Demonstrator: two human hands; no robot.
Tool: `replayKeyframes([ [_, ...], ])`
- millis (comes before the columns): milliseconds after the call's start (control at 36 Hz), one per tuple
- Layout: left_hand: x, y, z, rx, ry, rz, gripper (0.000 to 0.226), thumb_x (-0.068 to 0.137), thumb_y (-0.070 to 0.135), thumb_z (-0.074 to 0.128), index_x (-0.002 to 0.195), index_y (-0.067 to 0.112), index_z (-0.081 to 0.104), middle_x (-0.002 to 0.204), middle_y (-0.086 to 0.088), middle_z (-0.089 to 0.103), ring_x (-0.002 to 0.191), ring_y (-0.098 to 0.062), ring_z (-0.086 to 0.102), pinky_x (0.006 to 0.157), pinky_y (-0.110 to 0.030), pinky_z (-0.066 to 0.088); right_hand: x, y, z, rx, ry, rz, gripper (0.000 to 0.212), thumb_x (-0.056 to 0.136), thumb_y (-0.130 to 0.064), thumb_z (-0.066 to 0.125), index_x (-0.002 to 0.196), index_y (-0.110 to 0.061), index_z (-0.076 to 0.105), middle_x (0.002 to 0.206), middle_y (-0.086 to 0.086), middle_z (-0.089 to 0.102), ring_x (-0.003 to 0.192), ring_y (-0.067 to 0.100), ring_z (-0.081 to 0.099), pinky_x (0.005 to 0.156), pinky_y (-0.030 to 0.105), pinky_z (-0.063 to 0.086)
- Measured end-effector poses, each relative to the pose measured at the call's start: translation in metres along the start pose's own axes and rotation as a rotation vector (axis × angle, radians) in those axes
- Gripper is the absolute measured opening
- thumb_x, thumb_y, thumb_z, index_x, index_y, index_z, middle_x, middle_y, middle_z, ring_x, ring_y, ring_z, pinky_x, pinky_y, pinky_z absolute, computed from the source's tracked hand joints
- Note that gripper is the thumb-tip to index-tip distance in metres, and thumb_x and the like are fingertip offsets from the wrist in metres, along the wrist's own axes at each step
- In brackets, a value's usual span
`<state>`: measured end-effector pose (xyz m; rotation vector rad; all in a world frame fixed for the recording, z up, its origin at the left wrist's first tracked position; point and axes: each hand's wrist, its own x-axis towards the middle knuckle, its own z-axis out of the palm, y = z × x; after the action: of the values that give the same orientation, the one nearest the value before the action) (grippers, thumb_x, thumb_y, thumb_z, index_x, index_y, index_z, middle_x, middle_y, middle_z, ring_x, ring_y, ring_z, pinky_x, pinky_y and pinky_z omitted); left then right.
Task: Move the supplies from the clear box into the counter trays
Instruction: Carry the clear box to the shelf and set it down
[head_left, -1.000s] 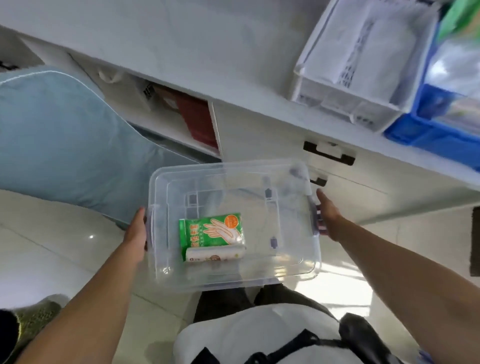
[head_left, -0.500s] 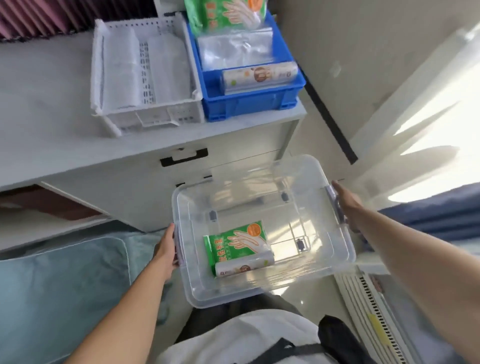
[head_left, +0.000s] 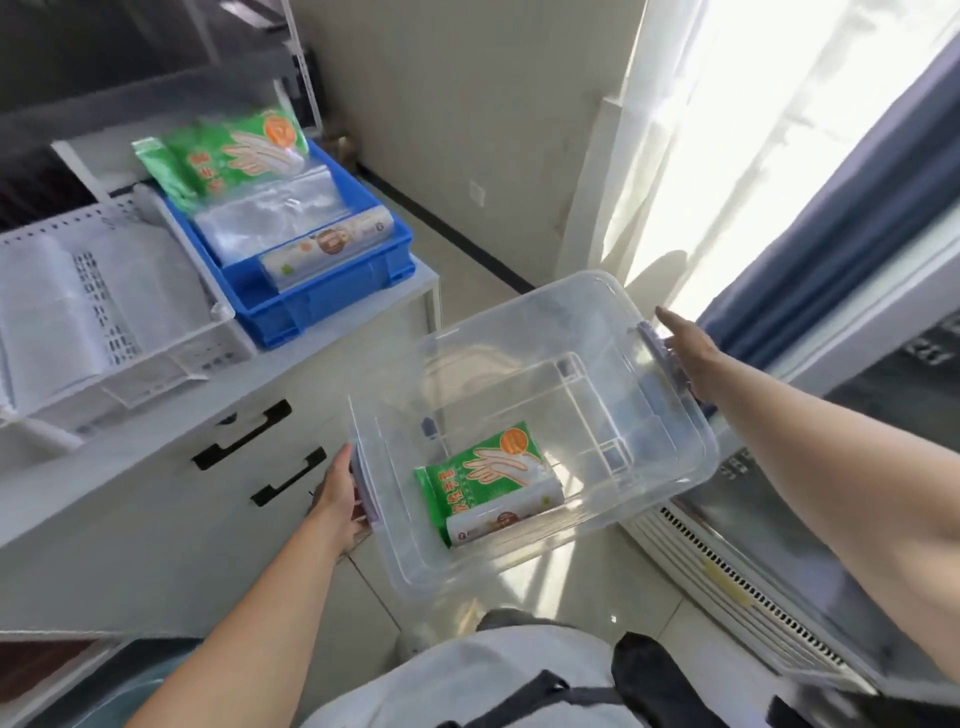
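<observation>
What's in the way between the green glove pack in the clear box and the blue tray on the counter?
Nothing visible blocks it. The green glove pack lies in the open-topped clear box, with a white roll against it. The blue tray is uncovered, but both hands hold the box.

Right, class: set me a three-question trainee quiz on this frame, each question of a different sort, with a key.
1. True or false: the clear box rests on the counter.
2. Which does the green glove pack in the box share its space with? A) a white roll B) scissors C) a bottle
3. Fill in: the tray already holding a green glove pack is the ____ tray.

Key:
1. False; the left hand and right hand hold it by its ends, off the counter.
2. A
3. blue; the white tray beside it holds white packets.
</observation>
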<state>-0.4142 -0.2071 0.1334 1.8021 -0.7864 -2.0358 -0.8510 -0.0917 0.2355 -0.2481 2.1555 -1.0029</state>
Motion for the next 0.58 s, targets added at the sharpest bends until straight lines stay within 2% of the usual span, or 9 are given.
replayKeyframes([
  [83, 0.0, 0.002, 0.019, 0.016, 0.045, 0.02, 0.047, 0.096, 0.058, 0.042, 0.125, 0.023, 0.053, 0.105, -0.015, 0.062, 0.091, -0.033, 0.061, 0.066, -0.039, 0.052, 0.01, -0.002, -0.01, 0.028, -0.004, 0.014, 0.084, 0.089, -0.068, 0.045, 0.142, -0.002, 0.046, 0.147, 0.017, 0.046, 0.13, 0.038, 0.046, 0.101, 0.046, 0.037],
  [167, 0.001, -0.001, 0.043, 0.012, 0.087, 0.025, 0.039, 0.095, 0.054, 0.047, 0.114, 0.022, 0.057, 0.097, -0.012, 0.063, 0.085, -0.029, 0.06, 0.067, -0.036, 0.051, 0.025, -0.012, -0.022, 0.027, -0.023, 0.012, 0.085, 0.087, -0.069, 0.045, 0.137, -0.001, 0.049, 0.141, 0.022, 0.051, 0.131, 0.041, 0.047, 0.108, 0.048, 0.037],
  [278, 0.008, -0.003, 0.077, -0.019, 0.096, -0.03, 0.038, 0.093, 0.056, 0.047, 0.108, 0.022, 0.057, 0.099, -0.012, 0.062, 0.085, -0.031, 0.06, 0.067, -0.039, 0.052, 0.054, -0.022, -0.039, 0.019, -0.038, -0.004, 0.09, 0.085, -0.071, 0.047, 0.144, -0.004, 0.042, 0.145, 0.018, 0.047, 0.125, 0.037, 0.049, 0.104, 0.044, 0.038],
  [361, 0.017, -0.003, 0.104, -0.005, 0.083, -0.07, 0.04, 0.09, 0.057, 0.048, 0.104, 0.021, 0.06, 0.1, -0.013, 0.065, 0.087, -0.032, 0.062, 0.064, -0.039, 0.054, 0.077, -0.027, -0.053, -0.002, -0.036, -0.016, 0.095, 0.081, -0.074, 0.048, 0.144, -0.003, 0.042, 0.124, 0.02, 0.059, 0.098, 0.033, 0.059, 0.085, 0.039, 0.042],
  [417, 0.023, -0.002, 0.119, -0.001, 0.077, -0.073, 0.041, 0.089, 0.057, 0.05, 0.099, 0.02, 0.064, 0.096, -0.014, 0.067, 0.086, -0.033, 0.065, 0.061, -0.039, 0.056, 0.092, -0.029, -0.061, -0.01, -0.023, -0.022, 0.097, 0.078, -0.074, 0.049, 0.145, -0.005, 0.041, 0.11, 0.018, 0.062, 0.081, 0.027, 0.054, 0.082, 0.038, 0.04],
  [444, 0.026, -0.001, 0.127, -0.009, 0.077, -0.074, 0.04, 0.088, 0.056, 0.051, 0.097, 0.02, 0.066, 0.092, -0.016, 0.069, 0.084, -0.034, 0.066, 0.059, -0.038, 0.056, 0.1, -0.031, -0.065, -0.013, -0.018, -0.023, 0.097, 0.077, -0.073, 0.051, 0.146, -0.006, 0.041, 0.113, 0.018, 0.062, 0.084, 0.027, 0.055, 0.085, 0.039, 0.039],
  [500, 0.032, 0.002, 0.14, -0.033, 0.069, -0.084, 0.041, 0.088, 0.054, 0.051, 0.095, 0.018, 0.069, 0.082, -0.016, 0.073, 0.082, -0.034, 0.068, 0.058, -0.04, 0.058, 0.116, -0.037, -0.07, -0.011, -0.011, -0.026, 0.095, 0.077, -0.071, 0.054, 0.145, -0.006, 0.042, 0.134, 0.016, 0.057, 0.104, 0.029, 0.058, 0.09, 0.039, 0.039],
  [528, 0.035, 0.005, 0.147, -0.039, 0.058, -0.092, 0.042, 0.088, 0.054, 0.05, 0.096, 0.018, 0.07, 0.081, -0.017, 0.075, 0.084, -0.035, 0.069, 0.062, -0.043, 0.059, 0.123, -0.042, -0.071, -0.016, -0.014, -0.023, 0.093, 0.078, -0.07, 0.055, 0.146, -0.007, 0.042, 0.14, 0.016, 0.054, 0.114, 0.03, 0.056, 0.092, 0.039, 0.039],
  [583, 0.042, 0.013, 0.16, -0.044, 0.05, -0.106, 0.047, 0.088, 0.055, 0.048, 0.104, 0.018, 0.071, 0.094, -0.018, 0.076, 0.093, -0.037, 0.069, 0.079, -0.052, 0.059, 0.14, -0.052, -0.073, -0.033, -0.012, -0.02, 0.091, 0.08, -0.069, 0.055, 0.145, -0.006, 0.043, 0.142, 0.015, 0.053, 0.123, 0.032, 0.052, 0.096, 0.04, 0.038],
])
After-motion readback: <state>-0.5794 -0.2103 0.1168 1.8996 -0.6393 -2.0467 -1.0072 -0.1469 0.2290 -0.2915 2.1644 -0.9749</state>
